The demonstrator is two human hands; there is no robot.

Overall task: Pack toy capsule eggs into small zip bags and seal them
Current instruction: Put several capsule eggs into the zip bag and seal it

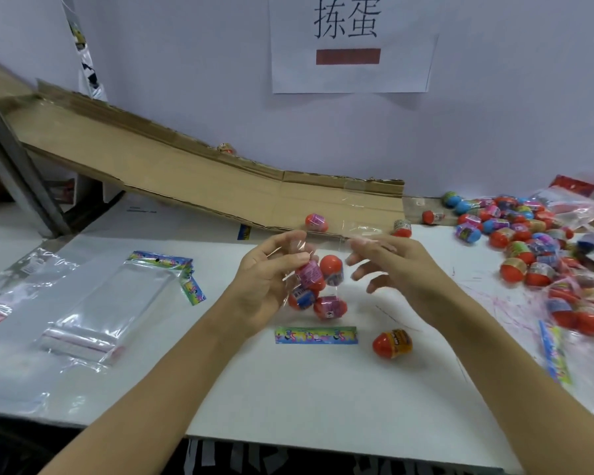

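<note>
- Clear plastic zip bag (pixel 318 269), held up just above the bench (pixel 288 389) between the two hands, already carries about four capsule eggs (pixel 318 289), red shells with pink and purple printed wraps bunched at its bottom.
- Left hand (pixel 268 282) has its grip closed on the bag's left edge, thumb and fingers pinching the film near the top.
- Right hand (pixel 388 265) is at the bag's mouth on the other side; its fingers are blurred and loosely spread, and I cannot tell whether they hold the film or only brush it.
- My read is that filling is about done for this bag and sealing comes next: that calls for both hands to bring the two lips of the mouth together and run a pinch along the zip strip.
- Another red egg with a yellow wrap (pixel 391 343) lies loose on the bench just right of a colourful printed header card (pixel 316 335); it may belong in this bag first.
- Off left lies a stack of empty zip bags (pixel 93 310); far right, a heap of loose eggs (pixel 528 241).
- Behind, a cardboard chute (pixel 203 180) slopes down to the bench, below a paper sign (pixel 350 46) on the wall.
</note>
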